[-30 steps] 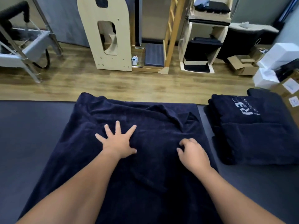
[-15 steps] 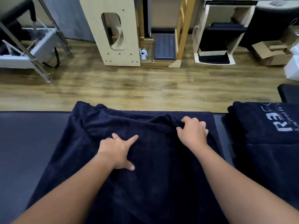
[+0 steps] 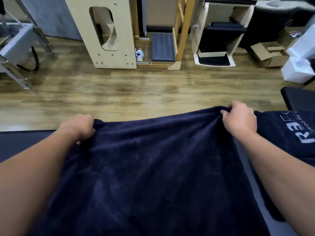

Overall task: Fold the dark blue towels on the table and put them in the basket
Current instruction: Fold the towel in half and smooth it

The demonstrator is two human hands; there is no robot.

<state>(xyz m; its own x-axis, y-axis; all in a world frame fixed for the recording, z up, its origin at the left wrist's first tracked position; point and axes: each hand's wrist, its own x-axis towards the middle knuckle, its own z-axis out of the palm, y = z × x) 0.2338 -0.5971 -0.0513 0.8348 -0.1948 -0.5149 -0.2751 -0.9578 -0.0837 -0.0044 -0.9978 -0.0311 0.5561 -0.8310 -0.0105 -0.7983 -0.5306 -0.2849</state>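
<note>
A large dark blue towel [image 3: 153,167] is spread over the dark table [image 3: 20,142] in front of me. My left hand [image 3: 80,126] grips the towel's far left corner, fingers curled under the cloth. The far right corner is bunched in my right hand [image 3: 240,120]. The far edge between the two hands is raised and stretched. To the right lies a folded dark blue towel [image 3: 289,133] with white lettering on top. No basket is in view.
Beyond the table is a wooden floor [image 3: 136,89]. Wooden furniture [image 3: 109,31] and a white shelf unit [image 3: 219,34] stand at the back. Cardboard and white boxes [image 3: 289,60] sit at the far right, and a metal frame [image 3: 17,53] at the far left.
Both hands left the towel's middle, reached to its far corners and took hold of them. The far edge is now lifted and pulled taut. The view has shifted closer over the table.
</note>
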